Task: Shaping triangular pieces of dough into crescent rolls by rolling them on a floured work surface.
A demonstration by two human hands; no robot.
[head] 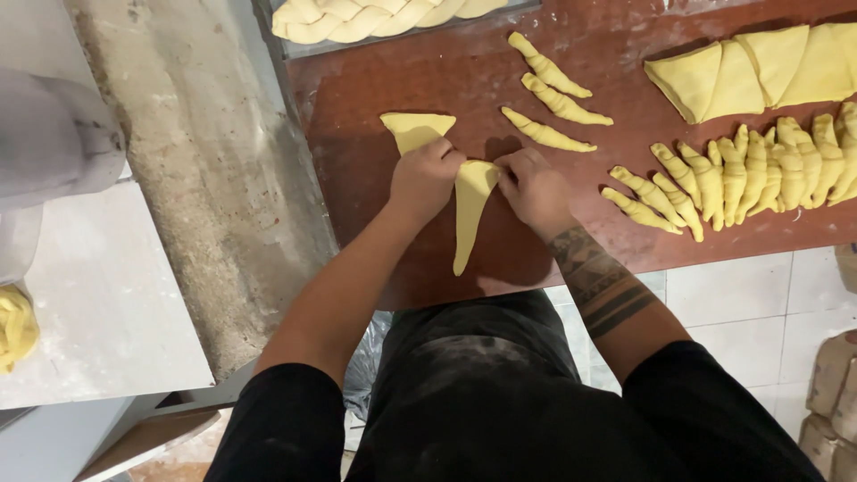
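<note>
Head view: both hands on one long dough triangle (468, 214) lying on the reddish-brown board (375, 170), wide end away from the person, thin tip pointing back toward the body. Left hand (423, 177) curled, fingers pinching the left corner of the wide end; right hand (532, 187) curled the same way, pinching the right corner. Neither hand lifts it, the dough lies flat on the board. A second flat dough piece (416, 130) sits just beyond the left hand, touching or nearly touching the knuckles. Three rolled dough pieces (553, 105) lie apart in a loose fan past the right hand. Further right, a tight row of rolled pieces (750, 174), packed side by side. Above that row, a stack of flat cut triangles (759, 67), overlapping. Braided dough (375, 18) on a tray at the top edge. Grey concrete ledge (196, 161) left of the board.
</note>
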